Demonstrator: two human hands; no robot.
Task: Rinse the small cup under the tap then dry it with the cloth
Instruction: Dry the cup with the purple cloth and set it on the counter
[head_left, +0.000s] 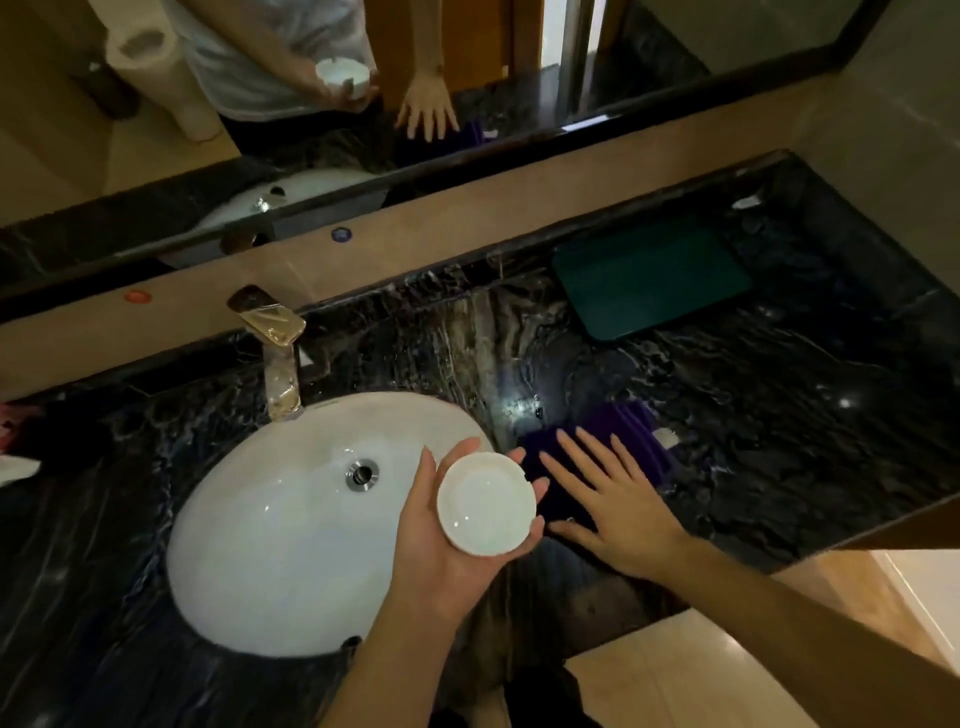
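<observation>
At nine o'clock the tap (272, 338) stands behind the white basin (270, 545). Toward centre, the left hand (441, 535) cradles the small cup (486, 502) in its curled palm over the basin's three o'clock rim. At three o'clock the right hand (618, 499) lies flat, fingers spread, on the purple cloth (602, 457).

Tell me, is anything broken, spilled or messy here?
Nothing stands out. The small cup sits whole in the left hand, no water runs from the tap, and the right hand lies flat on the folded cloth beside the sink.
</observation>
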